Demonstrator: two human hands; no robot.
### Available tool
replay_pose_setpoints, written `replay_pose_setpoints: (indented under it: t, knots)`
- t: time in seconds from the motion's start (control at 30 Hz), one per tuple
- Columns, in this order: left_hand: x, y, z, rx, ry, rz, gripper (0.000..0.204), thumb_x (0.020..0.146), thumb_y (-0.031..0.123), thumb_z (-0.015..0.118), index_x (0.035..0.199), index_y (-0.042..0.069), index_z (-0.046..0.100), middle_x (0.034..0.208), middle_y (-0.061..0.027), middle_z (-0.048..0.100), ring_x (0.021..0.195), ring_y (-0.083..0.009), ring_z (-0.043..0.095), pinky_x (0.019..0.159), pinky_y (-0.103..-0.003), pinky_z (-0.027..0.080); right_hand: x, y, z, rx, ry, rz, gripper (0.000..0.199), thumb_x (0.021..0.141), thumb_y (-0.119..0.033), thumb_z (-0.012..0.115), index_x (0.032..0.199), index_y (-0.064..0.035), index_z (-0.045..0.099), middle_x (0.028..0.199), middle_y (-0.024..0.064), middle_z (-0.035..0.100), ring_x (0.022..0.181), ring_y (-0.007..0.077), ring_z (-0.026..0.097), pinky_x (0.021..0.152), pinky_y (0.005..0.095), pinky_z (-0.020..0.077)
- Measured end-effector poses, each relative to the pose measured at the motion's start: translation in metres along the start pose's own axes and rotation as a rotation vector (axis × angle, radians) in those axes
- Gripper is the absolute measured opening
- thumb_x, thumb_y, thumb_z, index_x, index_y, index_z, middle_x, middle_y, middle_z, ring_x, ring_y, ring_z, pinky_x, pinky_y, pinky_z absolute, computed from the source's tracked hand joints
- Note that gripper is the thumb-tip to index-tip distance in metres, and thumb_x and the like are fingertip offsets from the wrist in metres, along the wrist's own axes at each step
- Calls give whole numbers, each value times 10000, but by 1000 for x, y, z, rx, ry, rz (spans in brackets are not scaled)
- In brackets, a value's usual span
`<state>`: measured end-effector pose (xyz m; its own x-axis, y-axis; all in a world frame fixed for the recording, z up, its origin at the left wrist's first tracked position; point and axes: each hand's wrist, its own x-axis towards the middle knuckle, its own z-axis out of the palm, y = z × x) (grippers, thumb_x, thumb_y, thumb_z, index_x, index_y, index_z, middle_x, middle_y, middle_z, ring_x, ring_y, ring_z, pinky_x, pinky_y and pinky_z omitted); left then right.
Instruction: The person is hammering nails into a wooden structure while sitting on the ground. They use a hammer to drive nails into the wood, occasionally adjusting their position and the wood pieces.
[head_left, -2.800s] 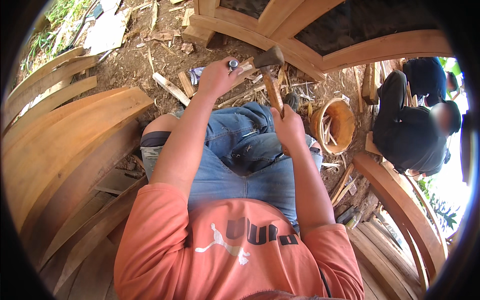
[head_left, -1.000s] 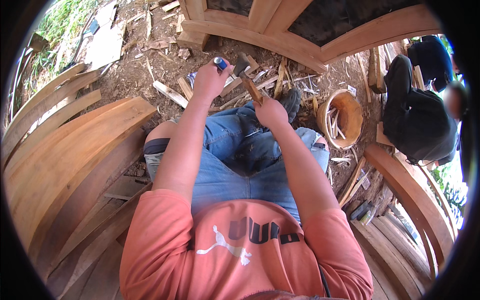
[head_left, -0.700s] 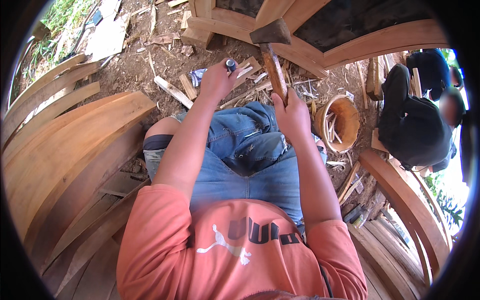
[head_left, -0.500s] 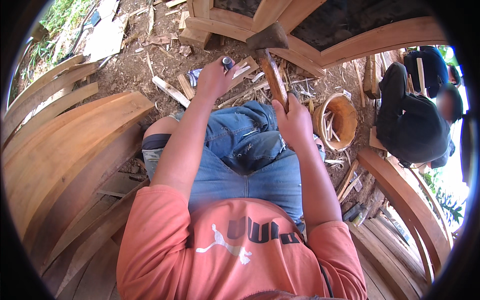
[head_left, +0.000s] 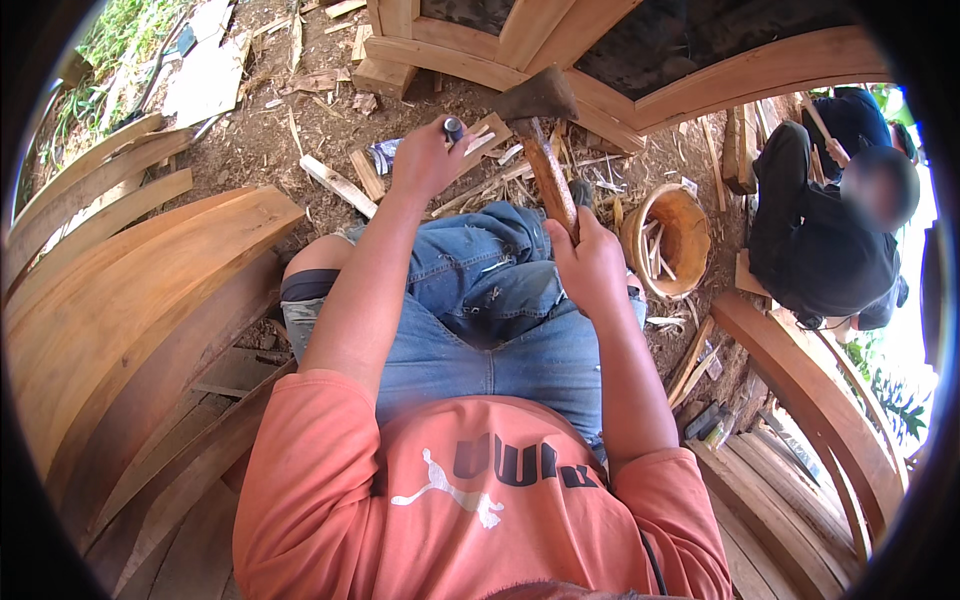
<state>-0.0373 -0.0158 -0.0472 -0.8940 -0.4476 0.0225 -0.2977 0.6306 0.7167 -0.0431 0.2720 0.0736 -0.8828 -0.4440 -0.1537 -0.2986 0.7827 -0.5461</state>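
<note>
My left hand is closed round an upright tool with a dark, round-ended handle. Only the top of that tool shows; its lower part is hidden by my fist, so its kind cannot be made out. My right hand grips a hatchet by its worn wooden handle. The hatchet's dark metal head is up and to the right of my left fist, apart from it. Beyond the head stands a wooden frame with dark panels.
A bucket with wood sticks stands right of my knees. Curved boards are stacked at left, and more curved pieces lie at right. Shavings and offcuts litter the dirt. Two people sit at far right.
My right hand and the hatchet have come slightly nearer to me. My left hand keeps its grip, almost still. At right, the nearer person's head has shifted left.
</note>
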Motion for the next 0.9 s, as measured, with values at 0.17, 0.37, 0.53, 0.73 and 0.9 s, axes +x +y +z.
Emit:
replay_pose_setpoints:
  t: [0.17, 0.37, 0.53, 0.73, 0.9]
  knots:
    - [-4, 2, 1, 21, -2, -6, 298, 1020, 396, 796, 1161, 134, 778, 968, -172, 805, 928, -422, 772, 815, -504, 596, -5, -22, -18, -39, 45, -128, 378, 1067, -392, 728, 1063, -24, 644, 810, 226, 730, 781, 487, 727, 685, 566, 547]
    - [-8, -13, 16, 140, 33, 111, 329, 1036, 447, 755, 1151, 139, 756, 947, -193, 795, 926, -435, 768, 788, -552, 598, 5, -23, 8, -204, -31, -196, 340, 1063, -364, 728, 1024, -47, 613, 795, 204, 734, 762, 467, 735, 674, 574, 560]
    - [-21, -4, 21, 168, -62, 75, 369, 1032, 465, 757, 1259, 174, 765, 967, -168, 805, 930, -422, 771, 773, -534, 599, 4, -42, -1, -126, -13, -195, 345, 1065, -354, 726, 1004, -38, 601, 797, 220, 726, 772, 482, 726, 677, 580, 557]
    - [-11, -12, 13, 53, -77, 17, 365, 1012, 475, 786, 1216, 172, 779, 954, -169, 805, 932, -409, 776, 771, -516, 591, -5, -25, -3, -27, 7, -140, 368, 1066, -360, 730, 1001, -23, 598, 794, 253, 710, 779, 516, 704, 682, 591, 535]
    - [-2, -2, -7, -59, -28, -52, 296, 1014, 441, 799, 1133, 170, 802, 923, -136, 811, 898, -365, 786, 788, -474, 594, -9, 5, 8, 3, 4, -28, 383, 1073, -368, 723, 1009, -7, 611, 791, 268, 706, 799, 534, 699, 706, 605, 530]
